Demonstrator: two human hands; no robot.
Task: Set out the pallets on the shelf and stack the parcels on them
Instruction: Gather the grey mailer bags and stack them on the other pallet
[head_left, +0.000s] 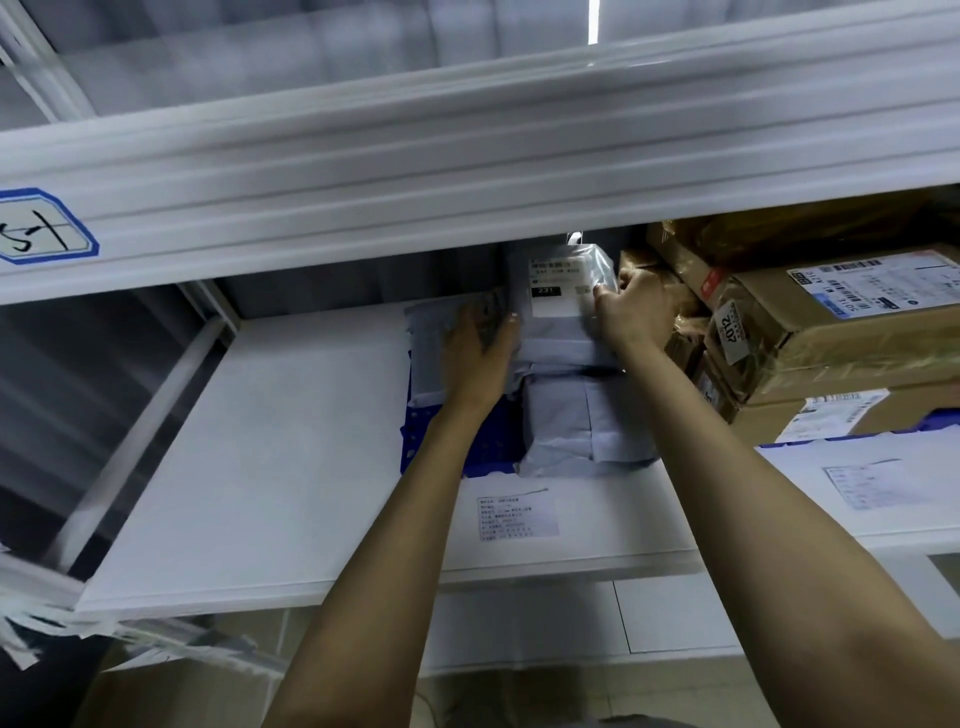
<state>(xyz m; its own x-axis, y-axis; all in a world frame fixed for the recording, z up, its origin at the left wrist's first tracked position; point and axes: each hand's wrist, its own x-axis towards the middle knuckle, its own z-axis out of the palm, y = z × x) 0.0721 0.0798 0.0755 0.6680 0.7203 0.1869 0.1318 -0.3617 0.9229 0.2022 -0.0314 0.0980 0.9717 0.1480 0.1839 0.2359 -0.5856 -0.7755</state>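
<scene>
Right hand (635, 307) pinches the right edge of the upright grey parcel (558, 291). Left hand (480, 353) lies flat, fingers spread, on the flat grey parcels (587, 415). All sit on the blue pallet (441, 447) on the shelf (270, 441), with cardboard boxes (831, 332) just beside them on the right.

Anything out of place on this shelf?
The top parcel stands on end on the flat grey stack, pinched by the right hand, with the left hand beside it. Nothing else stands out.

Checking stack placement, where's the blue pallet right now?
Head view: the blue pallet lies centre on the white shelf, under the grey parcels, just left of the cardboard boxes.
</scene>
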